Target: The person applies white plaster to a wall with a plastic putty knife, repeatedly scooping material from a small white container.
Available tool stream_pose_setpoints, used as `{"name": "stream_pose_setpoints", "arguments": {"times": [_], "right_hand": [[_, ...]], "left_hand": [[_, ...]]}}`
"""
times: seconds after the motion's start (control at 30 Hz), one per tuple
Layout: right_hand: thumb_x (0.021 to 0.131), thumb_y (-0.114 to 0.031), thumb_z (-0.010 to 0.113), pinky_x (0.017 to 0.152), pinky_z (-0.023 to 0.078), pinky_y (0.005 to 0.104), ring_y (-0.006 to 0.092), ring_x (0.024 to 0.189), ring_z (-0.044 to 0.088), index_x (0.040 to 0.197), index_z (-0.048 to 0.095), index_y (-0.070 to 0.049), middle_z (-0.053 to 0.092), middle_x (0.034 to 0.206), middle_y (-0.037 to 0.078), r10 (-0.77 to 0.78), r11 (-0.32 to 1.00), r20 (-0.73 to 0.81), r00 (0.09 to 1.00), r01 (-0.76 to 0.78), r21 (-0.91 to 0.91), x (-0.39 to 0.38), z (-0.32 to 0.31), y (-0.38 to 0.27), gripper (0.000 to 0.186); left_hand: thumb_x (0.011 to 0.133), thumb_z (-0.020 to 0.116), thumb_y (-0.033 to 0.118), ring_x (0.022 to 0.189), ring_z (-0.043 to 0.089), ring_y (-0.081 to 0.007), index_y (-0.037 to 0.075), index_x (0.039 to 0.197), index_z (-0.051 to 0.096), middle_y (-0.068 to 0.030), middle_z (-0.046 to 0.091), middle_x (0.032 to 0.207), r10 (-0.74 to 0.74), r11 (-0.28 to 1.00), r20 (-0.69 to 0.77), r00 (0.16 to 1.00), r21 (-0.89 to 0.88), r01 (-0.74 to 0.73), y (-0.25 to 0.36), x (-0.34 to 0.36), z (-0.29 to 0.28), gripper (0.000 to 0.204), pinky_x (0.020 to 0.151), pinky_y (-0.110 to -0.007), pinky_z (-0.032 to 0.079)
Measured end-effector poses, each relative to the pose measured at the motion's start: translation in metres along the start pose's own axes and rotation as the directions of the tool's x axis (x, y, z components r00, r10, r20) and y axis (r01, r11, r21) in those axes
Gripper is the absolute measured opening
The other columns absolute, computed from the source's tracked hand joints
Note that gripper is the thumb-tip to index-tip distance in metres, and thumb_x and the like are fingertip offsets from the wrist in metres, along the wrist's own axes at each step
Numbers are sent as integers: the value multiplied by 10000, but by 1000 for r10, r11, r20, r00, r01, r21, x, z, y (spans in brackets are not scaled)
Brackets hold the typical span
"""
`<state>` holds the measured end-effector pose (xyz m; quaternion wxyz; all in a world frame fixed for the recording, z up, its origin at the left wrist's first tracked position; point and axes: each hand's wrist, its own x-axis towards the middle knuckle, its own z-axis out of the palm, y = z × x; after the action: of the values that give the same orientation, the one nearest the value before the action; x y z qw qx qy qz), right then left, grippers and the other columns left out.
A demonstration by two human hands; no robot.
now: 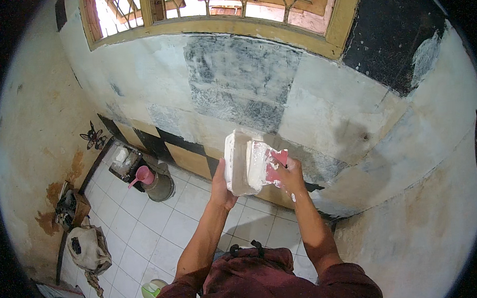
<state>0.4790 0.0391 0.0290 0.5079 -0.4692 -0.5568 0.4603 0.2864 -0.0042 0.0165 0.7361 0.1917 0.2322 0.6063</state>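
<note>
My left hand (220, 187) is wrapped round the left side of a white rectangular plastic tub (230, 161), holding it up in front of the wall. White paste coats the tub's inside walls. In my right hand (292, 177) is a red putty spreader (275, 167), its blade smeared with thick white paste (257, 161). The spreader rests at the tub's right rim, covering part of it. White smears mark my right hand and wrist.
Ahead stands a wall (331, 101) with patchy white filler over dark squares, under a barred yellow window frame (155, 32). On the tiled floor at left are a bucket (161, 188) with a pink dipper (145, 175), a pale sack (97, 251) and a green-and-white container (152, 289).
</note>
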Motion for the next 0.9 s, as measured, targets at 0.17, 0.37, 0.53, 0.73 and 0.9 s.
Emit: {"name": "stream_pose_setpoints", "arguments": {"times": [0.17,0.37,0.53,0.73,0.9], "right_hand": [[892,-189,664,575,505,265,109,753,633,1133,656,-69,662,899,5,226,917,-39,973,-199,347,-10,-7,7,270],[866,-134,661,772,501,356,164,929,607,1223,579,-120,613,1035,0,305,471,37,952,-185,863,-25,-29,54,367],[811,16,648,842,524,389,206,902,597,1183,560,-101,592,1017,31,336,468,-282,899,100,878,-18,-41,47,399],[804,6,636,841,525,435,288,982,622,1105,575,-48,622,1087,102,-436,897,-728,530,321,-304,34,-98,39,311],[757,-75,667,876,487,485,382,1015,602,1088,596,-45,617,1115,158,-847,177,-170,504,-35,-984,75,-161,53,340]], "left_hand": [[944,292,631,1144,592,-312,88,1410,394,-140,526,1337,-117,993,1,993,-20,117,-9,2,-1,723,867,-532,541],[943,267,631,1117,606,-336,105,1412,396,-148,542,1318,-129,989,26,991,-76,130,-15,3,-6,716,869,-533,542],[938,270,638,1127,601,-335,122,1415,397,-135,543,1321,-147,986,43,988,-79,150,-16,2,-9,714,873,-538,536],[941,267,628,1118,607,-323,129,1404,411,-123,544,1321,-154,988,24,988,-28,155,-13,-6,-2,696,831,-519,555],[950,217,625,1133,599,-333,97,1420,385,-145,534,1329,-165,980,135,977,-87,177,-11,-4,0,726,850,-526,554]]}}
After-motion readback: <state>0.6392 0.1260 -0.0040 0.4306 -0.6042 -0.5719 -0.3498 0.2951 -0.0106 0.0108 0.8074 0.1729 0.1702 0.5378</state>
